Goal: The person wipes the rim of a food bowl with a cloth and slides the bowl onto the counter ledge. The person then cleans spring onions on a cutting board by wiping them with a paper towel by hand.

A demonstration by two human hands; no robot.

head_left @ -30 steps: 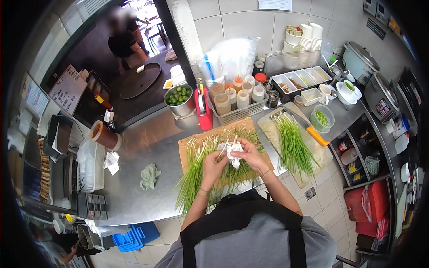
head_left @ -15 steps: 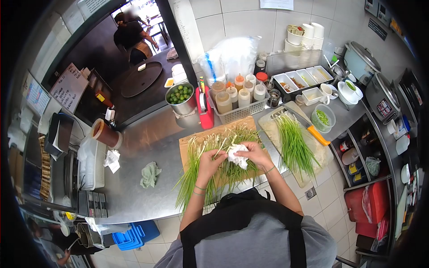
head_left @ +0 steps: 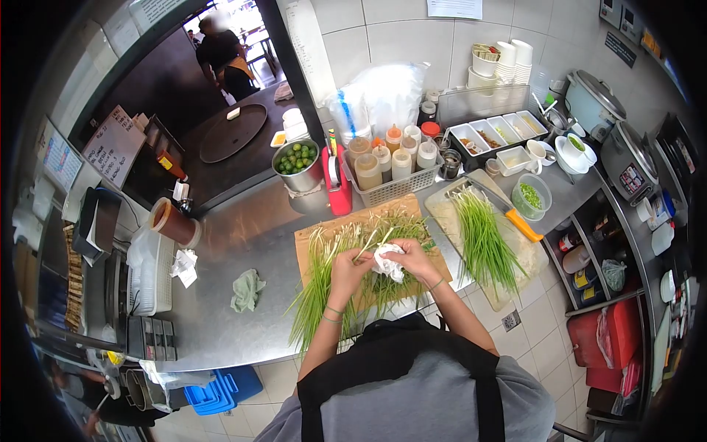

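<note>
Left hand (head_left: pixel 349 273) pinching scallion (head_left: pixel 361 255), right hand (head_left: pixel 414 260) gripping tissue (head_left: pixel 388 265) near counter's (head_left: pixel 221 324) front edge; apparently wiping scallion; next move calling for gentle grip.

A restaurant kitchen, it seems: squeeze bottles (head_left: pixel 401 163) crowd the back of a steel surface (head_left: pixel 221 283), cookers (head_left: pixel 593 99) stand upper right, and a dark-framed hatch (head_left: pixel 293 81) (round tray (head_left: pixel 239 132) beyond) opens upper left.
</note>
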